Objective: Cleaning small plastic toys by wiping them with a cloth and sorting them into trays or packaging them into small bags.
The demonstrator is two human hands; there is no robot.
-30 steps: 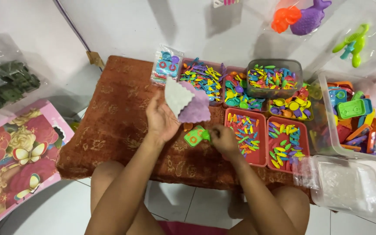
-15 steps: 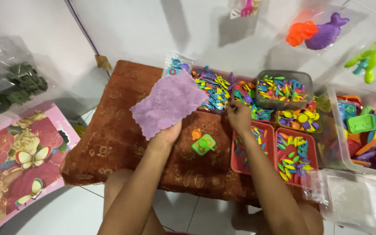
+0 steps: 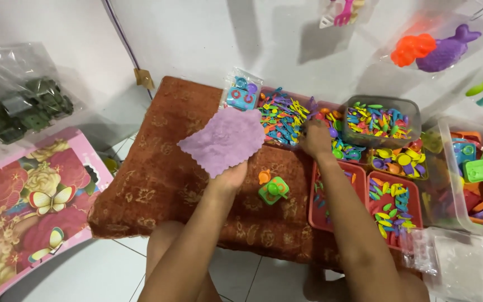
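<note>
Underneath everything lies a low table (image 3: 157,179) covered with a rust-brown patterned cloth, standing on a white tiled floor (image 3: 107,268) against a pale wall (image 3: 197,39). At its left stands a pink box (image 3: 23,207) printed with flowers and butterflies, and behind that a clear bag of dark green toy vehicles (image 3: 20,109). The left hand (image 3: 229,178) holds a purple cloth (image 3: 222,140) by its near edge, fingers closed on it, the cloth spread just above the table's middle. Just right of that hand a small green toy (image 3: 274,190) with an orange piece beside it sits on the table. The right hand (image 3: 315,140) reaches into a red tray of small colourful plastic pieces (image 3: 336,148); its fingers are buried among the pieces, so I cannot tell whether they grip anything. More red trays (image 3: 395,207) and a clear tub (image 3: 381,120) of similar pieces fill the table's right side, with a clear bin of larger toys (image 3: 479,173) beyond. Bagged orange and purple toys (image 3: 434,50) hang on the wall.
</note>
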